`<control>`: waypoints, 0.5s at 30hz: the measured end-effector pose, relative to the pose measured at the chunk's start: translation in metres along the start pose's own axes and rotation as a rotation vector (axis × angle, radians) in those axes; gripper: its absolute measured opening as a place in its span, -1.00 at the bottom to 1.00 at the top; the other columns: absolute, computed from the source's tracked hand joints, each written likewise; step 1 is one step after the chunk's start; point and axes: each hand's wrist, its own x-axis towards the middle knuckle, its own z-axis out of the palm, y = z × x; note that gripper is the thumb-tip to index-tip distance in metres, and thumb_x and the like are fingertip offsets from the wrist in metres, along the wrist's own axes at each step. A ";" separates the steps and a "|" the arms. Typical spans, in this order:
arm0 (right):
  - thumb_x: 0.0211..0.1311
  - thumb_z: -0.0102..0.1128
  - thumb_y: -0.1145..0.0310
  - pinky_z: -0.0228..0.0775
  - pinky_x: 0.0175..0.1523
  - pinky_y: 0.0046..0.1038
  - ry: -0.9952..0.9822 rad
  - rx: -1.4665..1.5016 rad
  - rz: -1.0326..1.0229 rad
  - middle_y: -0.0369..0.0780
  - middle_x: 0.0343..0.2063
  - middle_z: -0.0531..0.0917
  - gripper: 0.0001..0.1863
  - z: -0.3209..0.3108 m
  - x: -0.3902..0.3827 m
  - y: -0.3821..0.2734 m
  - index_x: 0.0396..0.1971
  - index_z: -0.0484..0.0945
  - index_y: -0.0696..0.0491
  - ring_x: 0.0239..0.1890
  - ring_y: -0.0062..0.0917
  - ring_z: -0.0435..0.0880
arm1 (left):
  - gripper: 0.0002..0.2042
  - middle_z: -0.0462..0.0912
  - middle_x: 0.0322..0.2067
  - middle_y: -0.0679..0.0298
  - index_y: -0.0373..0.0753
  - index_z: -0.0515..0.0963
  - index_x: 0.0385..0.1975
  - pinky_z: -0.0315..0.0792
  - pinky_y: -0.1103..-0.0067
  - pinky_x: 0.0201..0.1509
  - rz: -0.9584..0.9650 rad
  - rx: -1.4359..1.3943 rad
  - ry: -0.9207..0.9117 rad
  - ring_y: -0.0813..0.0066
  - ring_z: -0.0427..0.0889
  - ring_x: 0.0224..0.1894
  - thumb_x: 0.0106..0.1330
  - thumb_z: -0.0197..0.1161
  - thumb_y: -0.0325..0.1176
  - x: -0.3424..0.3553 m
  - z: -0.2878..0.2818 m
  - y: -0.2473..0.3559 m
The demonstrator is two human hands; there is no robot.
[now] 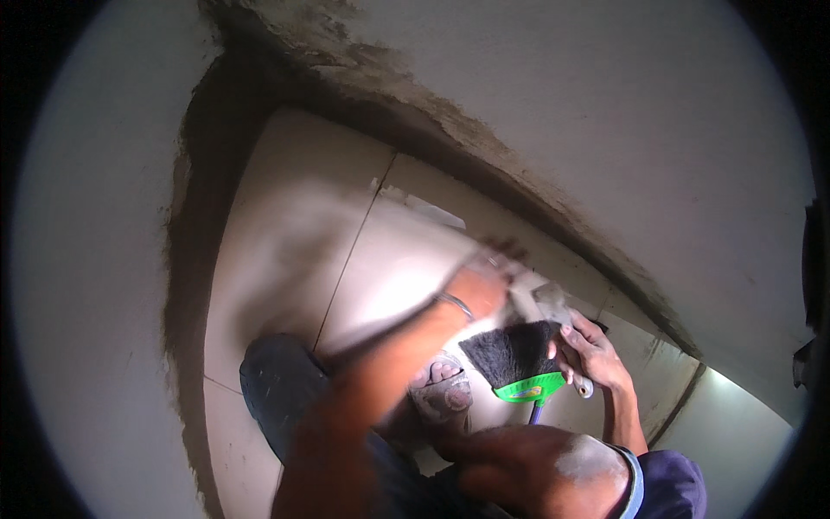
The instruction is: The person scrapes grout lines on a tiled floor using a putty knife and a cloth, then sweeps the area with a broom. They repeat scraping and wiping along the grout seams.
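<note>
Right hand (592, 350) wrapped round a pale tool (551, 303), close by a green-and-black broom head (510, 353) on tiled floor (285, 186), left hand (486, 278) blurred near the tool, its grip I cannot tell

A hand could pass low over the pale floor tiles (303, 186) left of the blurred left hand (488, 275), bounded by the left wall (95, 216) and the far wall (562, 95). The black-bristled green broom head (514, 353), sandalled foot (445, 396) and bent knee (588, 471) crowd the space near the right hand (592, 353), itself wrapped around a pale-handled tool (585, 387).
</note>
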 end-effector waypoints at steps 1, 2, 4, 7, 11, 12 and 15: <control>0.53 -0.06 0.26 0.41 -0.54 -0.58 -0.021 -0.044 -0.007 -0.26 -0.39 0.60 -0.57 0.000 0.007 0.000 0.30 0.36 0.05 -0.61 -0.63 0.50 | -0.55 0.52 0.23 0.12 -0.13 0.55 0.17 0.14 0.15 0.45 -0.089 0.003 0.031 0.09 0.38 0.34 0.43 0.02 -0.03 -0.014 -0.014 -0.031; 0.54 -0.05 0.25 0.41 -0.52 -0.58 -0.048 -0.077 -0.048 -0.26 -0.36 0.61 -0.57 0.003 0.015 0.006 0.30 0.37 0.05 -0.59 -0.64 0.51 | -0.51 0.63 0.11 0.06 -0.17 0.60 0.09 0.34 0.13 0.32 -0.174 0.014 0.067 0.05 0.54 0.20 0.44 0.02 0.07 -0.033 -0.031 -0.069; 0.55 -0.04 0.23 0.41 -0.48 -0.57 -0.066 -0.145 -0.116 -0.26 -0.32 0.61 -0.57 0.005 0.029 0.017 0.30 0.39 0.05 -0.55 -0.66 0.51 | -0.37 0.64 0.08 0.04 -0.13 0.53 0.18 0.47 0.06 0.14 -0.635 0.085 -0.083 0.04 0.59 0.13 0.44 -0.08 0.27 -0.053 -0.097 -0.117; 0.54 -0.06 0.24 0.53 -0.20 -0.32 -0.068 -0.639 -0.590 -0.06 -0.15 0.61 -0.50 0.048 0.063 -0.006 0.40 0.31 -0.02 -0.32 -0.34 0.64 | -0.36 0.00 0.55 0.21 0.02 0.07 0.53 -0.37 0.12 0.62 -0.639 0.496 0.246 0.18 -0.15 0.59 0.50 -0.08 0.06 -0.109 -0.146 -0.167; 0.52 -0.08 0.29 0.48 0.12 -0.11 0.061 -1.280 -0.705 0.10 -0.05 0.59 -0.55 0.075 0.105 -0.054 0.34 0.37 0.05 -0.05 -0.06 0.64 | -0.33 -0.02 0.55 0.23 0.05 0.06 0.53 -0.30 0.04 0.60 -0.644 0.574 0.182 0.16 -0.14 0.59 0.45 0.02 0.03 -0.133 -0.138 -0.151; 0.52 -0.08 0.30 0.48 0.13 -0.12 -0.016 -1.310 -0.624 0.09 -0.04 0.59 -0.59 0.072 0.120 -0.063 0.27 0.40 0.08 -0.04 -0.07 0.64 | -0.31 -0.02 0.55 0.23 0.05 0.05 0.53 -0.29 0.02 0.60 -0.633 0.553 0.173 0.15 -0.14 0.59 0.42 0.07 0.02 -0.140 -0.138 -0.150; 0.46 -0.08 0.38 0.48 0.04 -0.14 -0.137 -1.338 -0.593 0.08 -0.15 0.59 -0.61 0.066 0.162 -0.084 0.23 0.41 0.11 -0.14 -0.12 0.64 | -0.27 0.02 0.53 0.24 0.04 0.14 0.49 -0.25 -0.02 0.59 -0.603 0.476 0.202 0.15 -0.11 0.59 0.33 0.19 0.03 -0.144 -0.144 -0.148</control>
